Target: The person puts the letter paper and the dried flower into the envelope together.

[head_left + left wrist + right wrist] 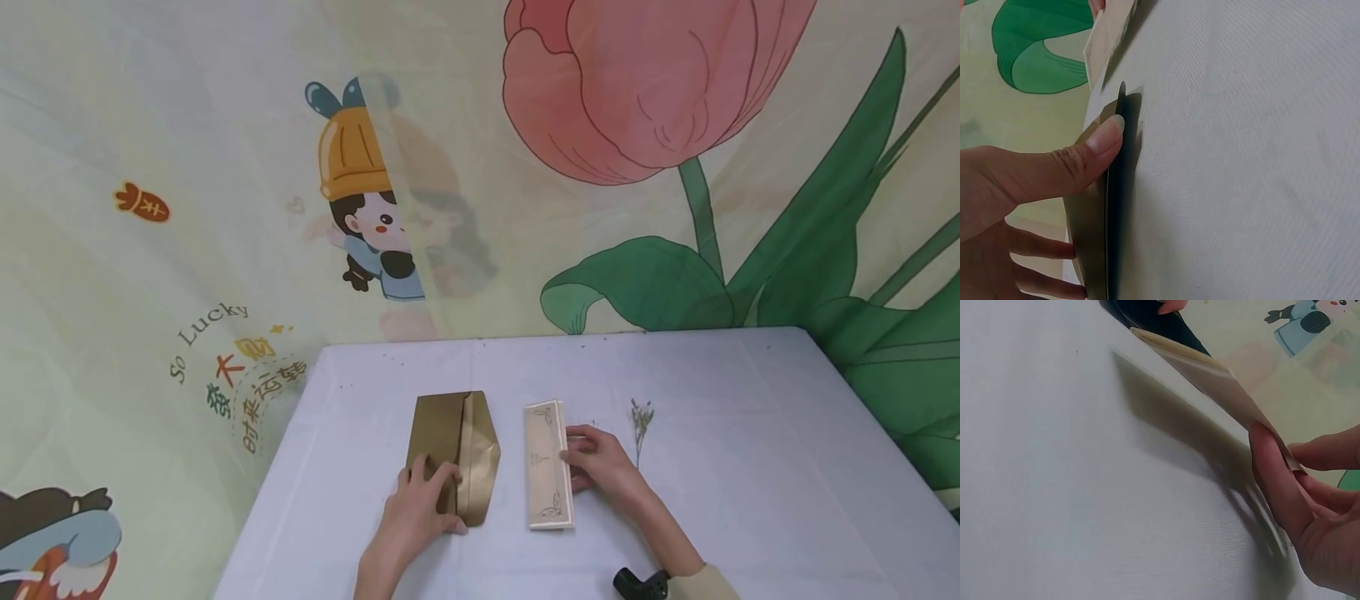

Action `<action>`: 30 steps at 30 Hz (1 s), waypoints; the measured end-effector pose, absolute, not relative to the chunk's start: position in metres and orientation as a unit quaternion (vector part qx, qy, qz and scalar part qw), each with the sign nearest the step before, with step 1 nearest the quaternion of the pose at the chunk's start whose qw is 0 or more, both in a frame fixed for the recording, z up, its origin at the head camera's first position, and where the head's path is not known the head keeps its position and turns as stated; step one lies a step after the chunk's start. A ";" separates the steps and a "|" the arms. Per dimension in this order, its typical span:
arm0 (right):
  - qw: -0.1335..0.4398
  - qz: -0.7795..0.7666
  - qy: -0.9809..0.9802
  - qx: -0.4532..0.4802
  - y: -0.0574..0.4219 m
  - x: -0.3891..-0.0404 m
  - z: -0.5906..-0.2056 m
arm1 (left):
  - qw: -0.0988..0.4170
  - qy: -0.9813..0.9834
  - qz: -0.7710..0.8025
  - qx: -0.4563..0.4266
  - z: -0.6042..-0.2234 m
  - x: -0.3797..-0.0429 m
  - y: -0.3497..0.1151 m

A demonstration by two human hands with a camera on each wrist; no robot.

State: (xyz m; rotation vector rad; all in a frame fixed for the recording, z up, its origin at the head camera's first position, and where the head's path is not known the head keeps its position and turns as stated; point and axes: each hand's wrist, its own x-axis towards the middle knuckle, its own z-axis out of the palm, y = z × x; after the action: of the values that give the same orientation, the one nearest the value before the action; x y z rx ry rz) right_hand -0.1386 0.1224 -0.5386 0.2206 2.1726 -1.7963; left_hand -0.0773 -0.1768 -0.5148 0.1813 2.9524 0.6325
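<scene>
My left hand (pixel 416 508) holds a gold paper envelope (pixel 438 425) near its lower end. Its bent fingers lie on the front, and the thumb (pixel 1107 134) is at the near edge. The envelope's pointed flap (pixel 480 458) is spread out to the right. My right hand (pixel 603 467) pinches the right edge of a folded cream card (pixel 543 475) with dark printed ornament. In the right wrist view, the card (pixel 1210 381) is tilted above its shadow, with thumb and fingers on opposite faces. A gap separates card and envelope.
A small sprig of dried flowers (pixel 641 421) lies to the right of the right hand. A white cloth covers the table (pixel 750 500). Behind it hangs a printed backdrop (pixel 465 167) with a large tulip and cartoon figures. A black device (pixel 641 583) is at the right wrist.
</scene>
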 end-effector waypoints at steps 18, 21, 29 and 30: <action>0.184 -0.679 0.709 0.042 0.108 -0.142 -0.541 | 0.069 0.974 0.209 0.050 -0.518 -0.077 -0.177; 0.186 -0.684 0.705 0.036 0.103 -0.144 -0.540 | 0.063 0.975 0.209 0.049 -0.518 -0.077 -0.177; 0.190 -0.696 0.692 0.016 0.091 -0.148 -0.538 | 0.056 0.975 0.210 0.047 -0.516 -0.077 -0.177; 0.190 -0.697 0.691 0.013 0.090 -0.148 -0.538 | 0.057 0.975 0.211 0.047 -0.516 -0.078 -0.177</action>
State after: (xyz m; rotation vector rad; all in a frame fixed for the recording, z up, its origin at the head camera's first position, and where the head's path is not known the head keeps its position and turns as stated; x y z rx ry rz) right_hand -0.1481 0.0897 -0.5377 0.0379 1.9424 -1.9587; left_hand -0.0776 -0.1768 -0.5158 0.1440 2.9567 0.6392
